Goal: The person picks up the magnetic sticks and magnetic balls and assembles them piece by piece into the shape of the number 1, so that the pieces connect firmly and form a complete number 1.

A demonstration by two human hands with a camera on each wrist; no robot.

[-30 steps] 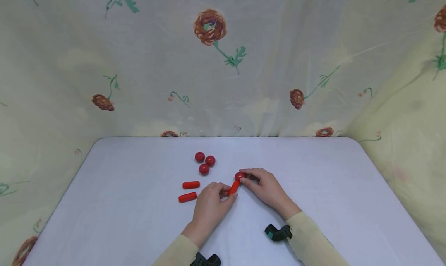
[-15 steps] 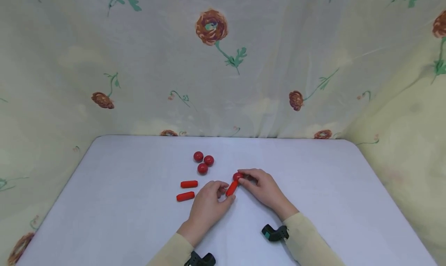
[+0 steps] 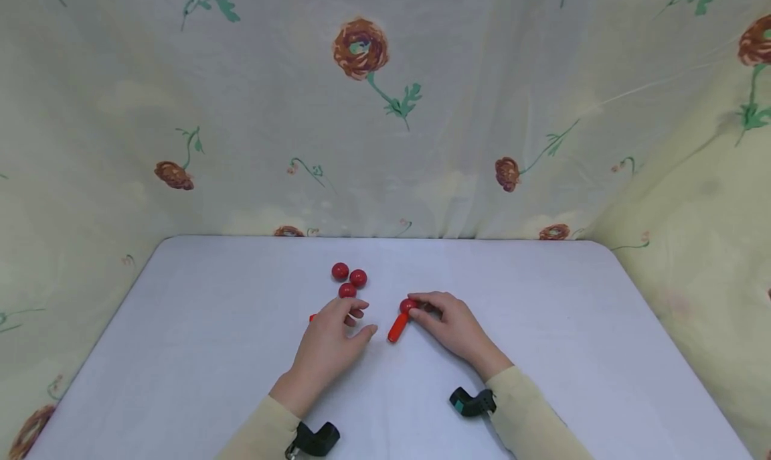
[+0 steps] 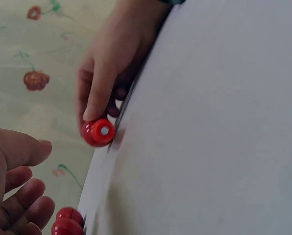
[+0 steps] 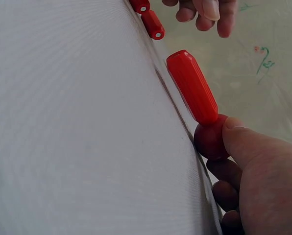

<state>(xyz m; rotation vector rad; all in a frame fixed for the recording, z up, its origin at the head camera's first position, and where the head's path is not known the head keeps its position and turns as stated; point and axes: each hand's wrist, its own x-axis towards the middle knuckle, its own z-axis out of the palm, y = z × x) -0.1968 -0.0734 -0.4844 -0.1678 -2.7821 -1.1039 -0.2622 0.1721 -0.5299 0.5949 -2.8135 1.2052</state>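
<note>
My right hand (image 3: 454,323) pinches a red ball (image 3: 407,306) between thumb and fingers at the middle of the table. A ridged red rod (image 5: 192,88) is joined end-on to that ball, and its free end, with a pale metallic dot, points toward my left hand. My left hand (image 3: 328,336) holds nothing; its thumb and fingers are spread loosely apart. It hovers over two more red rods (image 5: 153,24), which it mostly hides in the head view, with one end peeking out. Just past its fingertips lie three red balls (image 3: 358,278) grouped together.
The white table (image 3: 542,299) has rounded far corners. A floral cloth (image 3: 385,145) hangs behind and along both sides of it. Each wrist wears a black camera mount (image 3: 472,402) close above the tabletop.
My left hand has let go of the red rod and moved left over the two loose rods. My right hand keeps holding the ball with the rod attached.
</note>
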